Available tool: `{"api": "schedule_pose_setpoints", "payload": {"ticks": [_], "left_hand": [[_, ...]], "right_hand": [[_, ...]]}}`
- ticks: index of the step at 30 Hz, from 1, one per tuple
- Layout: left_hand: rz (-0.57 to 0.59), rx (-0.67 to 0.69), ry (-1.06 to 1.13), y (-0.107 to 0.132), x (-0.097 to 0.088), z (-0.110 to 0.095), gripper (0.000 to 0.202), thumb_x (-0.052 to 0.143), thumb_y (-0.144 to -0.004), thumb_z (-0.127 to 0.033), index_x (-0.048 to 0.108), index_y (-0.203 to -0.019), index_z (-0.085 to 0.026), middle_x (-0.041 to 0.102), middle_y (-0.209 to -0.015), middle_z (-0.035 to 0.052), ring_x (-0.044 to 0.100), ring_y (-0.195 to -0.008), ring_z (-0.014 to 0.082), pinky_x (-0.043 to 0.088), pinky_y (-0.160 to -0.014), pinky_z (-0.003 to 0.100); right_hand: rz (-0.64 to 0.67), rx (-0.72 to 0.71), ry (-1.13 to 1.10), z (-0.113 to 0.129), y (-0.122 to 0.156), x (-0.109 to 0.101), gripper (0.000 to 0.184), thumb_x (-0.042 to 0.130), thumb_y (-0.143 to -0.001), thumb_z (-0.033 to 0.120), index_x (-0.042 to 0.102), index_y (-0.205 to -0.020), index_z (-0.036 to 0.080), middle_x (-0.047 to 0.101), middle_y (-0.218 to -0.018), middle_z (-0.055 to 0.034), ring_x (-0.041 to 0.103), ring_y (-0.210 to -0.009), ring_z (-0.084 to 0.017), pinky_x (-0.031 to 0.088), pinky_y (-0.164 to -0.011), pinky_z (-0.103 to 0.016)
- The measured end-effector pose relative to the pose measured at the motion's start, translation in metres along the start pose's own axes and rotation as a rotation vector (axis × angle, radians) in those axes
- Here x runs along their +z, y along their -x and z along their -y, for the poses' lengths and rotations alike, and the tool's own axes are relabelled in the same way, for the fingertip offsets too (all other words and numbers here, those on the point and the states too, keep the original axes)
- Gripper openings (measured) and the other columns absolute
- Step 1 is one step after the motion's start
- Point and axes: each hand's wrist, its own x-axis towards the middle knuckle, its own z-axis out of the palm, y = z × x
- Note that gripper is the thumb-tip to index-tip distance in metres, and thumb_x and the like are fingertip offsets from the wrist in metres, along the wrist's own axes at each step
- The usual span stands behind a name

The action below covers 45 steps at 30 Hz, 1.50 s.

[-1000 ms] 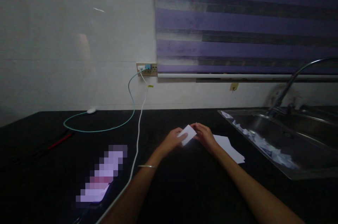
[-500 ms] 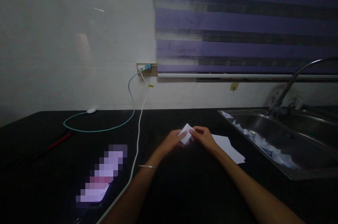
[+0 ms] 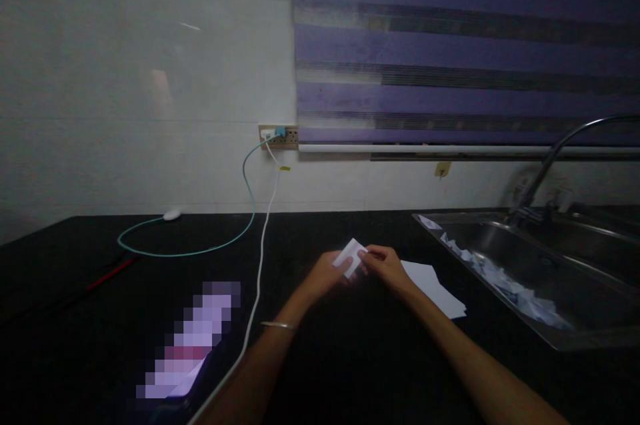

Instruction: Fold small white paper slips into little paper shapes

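A small white piece of paper (image 3: 349,255) is held just above the black countertop (image 3: 350,358), near its middle. My left hand (image 3: 324,274) pinches its left side with thumb and fingers closed. My right hand (image 3: 385,267) pinches its right edge, fingers curled. A thin bracelet (image 3: 278,325) sits on my left wrist. Right behind my right hand lie flat white paper sheets (image 3: 434,285) on the counter.
A steel sink (image 3: 537,258) at the right holds torn paper scraps (image 3: 505,285) and has a curved tap (image 3: 560,151). A white cable (image 3: 263,258) and a green cable (image 3: 200,248) run from a wall socket (image 3: 278,136). A lit phone (image 3: 187,348) lies at the lower left.
The paper piece looks smaller and narrower between my fingers than a second ago. Both hands stayed at the same spot; the view tilted slightly.
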Motion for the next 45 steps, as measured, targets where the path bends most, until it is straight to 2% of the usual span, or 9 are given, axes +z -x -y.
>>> {"api": "schedule_pose_setpoints", "payload": {"ticks": [12,21,28,37,45], "left_hand": [[0.028,0.07,-0.07,0.004,0.001,-0.007,0.055,0.051,-0.089,-0.061,0.07,-0.098,-0.009,0.067,-0.081,0.0092,0.06,-0.066,0.014,0.046,-0.056,0.022],[-0.015,0.051,-0.056,0.0,0.001,0.0,0.055,0.056,-0.086,-0.062,0.07,-0.096,-0.009,0.067,-0.077,0.0088,0.06,-0.062,0.0134,0.045,-0.054,0.022],[-0.012,0.035,-0.062,-0.001,0.003,-0.001,0.056,0.056,-0.085,-0.062,0.068,-0.098,-0.008,0.069,-0.084,0.0117,0.063,-0.066,0.0154,0.045,-0.053,0.022],[-0.006,0.053,-0.059,-0.002,0.001,0.001,0.055,0.057,-0.085,-0.061,0.068,-0.094,-0.008,0.068,-0.078,0.0099,0.061,-0.063,0.0135,0.044,-0.052,0.021],[-0.038,0.012,-0.087,-0.001,0.002,0.0,0.054,0.06,-0.083,-0.06,0.069,-0.093,-0.008,0.067,-0.076,0.009,0.06,-0.061,0.0135,0.044,-0.051,0.021]], "right_hand": [[-0.004,-0.017,0.021,0.003,0.001,0.001,0.039,0.072,-0.074,0.056,0.067,-0.064,0.018,0.06,-0.059,-0.0006,0.051,-0.054,-0.013,0.038,-0.055,-0.026],[0.015,-0.024,0.03,-0.002,-0.002,0.0,0.045,0.067,-0.077,0.06,0.065,-0.062,0.017,0.057,-0.055,-0.0002,0.049,-0.051,-0.012,0.036,-0.052,-0.025],[0.08,0.016,-0.009,-0.005,-0.002,0.003,0.046,0.071,-0.075,0.058,0.062,-0.06,0.016,0.059,-0.056,-0.0009,0.055,-0.054,-0.013,0.041,-0.056,-0.026],[0.083,-0.007,0.001,-0.011,-0.003,-0.001,0.043,0.07,-0.078,0.055,0.063,-0.064,0.016,0.061,-0.057,-0.0011,0.056,-0.055,-0.014,0.042,-0.057,-0.027],[0.055,-0.01,0.051,-0.009,-0.002,0.0,0.046,0.069,-0.076,0.059,0.063,-0.062,0.015,0.058,-0.055,-0.001,0.052,-0.05,-0.012,0.037,-0.051,-0.025]]}}
